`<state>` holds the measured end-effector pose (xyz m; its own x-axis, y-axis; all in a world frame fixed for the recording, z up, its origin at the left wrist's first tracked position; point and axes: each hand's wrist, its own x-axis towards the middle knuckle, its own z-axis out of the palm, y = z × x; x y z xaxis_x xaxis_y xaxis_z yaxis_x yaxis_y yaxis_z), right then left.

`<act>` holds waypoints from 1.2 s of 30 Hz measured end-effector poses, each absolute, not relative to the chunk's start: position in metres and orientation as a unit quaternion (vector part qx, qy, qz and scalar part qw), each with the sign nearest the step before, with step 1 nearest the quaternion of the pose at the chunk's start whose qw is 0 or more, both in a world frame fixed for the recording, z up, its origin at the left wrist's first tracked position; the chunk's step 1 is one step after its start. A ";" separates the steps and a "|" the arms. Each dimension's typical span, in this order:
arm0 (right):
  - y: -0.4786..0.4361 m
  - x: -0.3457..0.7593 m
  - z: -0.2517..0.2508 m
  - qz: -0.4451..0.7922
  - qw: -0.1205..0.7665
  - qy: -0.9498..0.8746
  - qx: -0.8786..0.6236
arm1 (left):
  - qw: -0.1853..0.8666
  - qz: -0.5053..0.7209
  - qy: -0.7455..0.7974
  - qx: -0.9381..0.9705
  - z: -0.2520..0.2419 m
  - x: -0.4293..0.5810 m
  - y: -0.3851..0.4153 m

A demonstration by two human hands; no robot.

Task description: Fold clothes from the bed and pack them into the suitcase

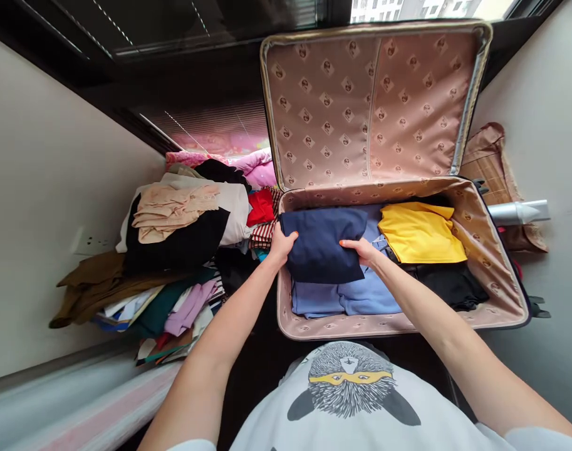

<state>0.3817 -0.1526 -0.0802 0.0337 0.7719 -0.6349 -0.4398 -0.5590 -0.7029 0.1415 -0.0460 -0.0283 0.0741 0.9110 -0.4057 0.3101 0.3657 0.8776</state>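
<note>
A folded navy blue cloth (324,245) is held flat over the left half of an open suitcase (361,325). My left hand (282,243) grips its left edge, thumb on top. On its right part, my right hand (359,249) pinches it, thumb on top and the other fingers mostly hidden. Beneath the cloth lie light blue folded clothes (370,297). In the right half of the suitcase are a yellow folded garment (421,233) and black folded clothes (450,285).
Piled clothes (177,250) stand left of the suitcase, with a red cloth (260,207) by its edge. The raised lid (370,106) leans toward the window. A brown bag (490,163) and a silver-grey object (518,212) lie to the right, near the wall.
</note>
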 end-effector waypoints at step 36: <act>0.009 0.151 0.049 0.144 0.224 -0.830 -0.490 | 0.029 0.130 0.719 0.682 0.061 -0.144 -0.007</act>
<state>0.1515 0.0089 0.0492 -0.4202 0.8778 0.2301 0.7484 0.4787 -0.4591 -0.1436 -0.0072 0.0605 -0.0687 0.9883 0.1360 0.9734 0.0365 0.2263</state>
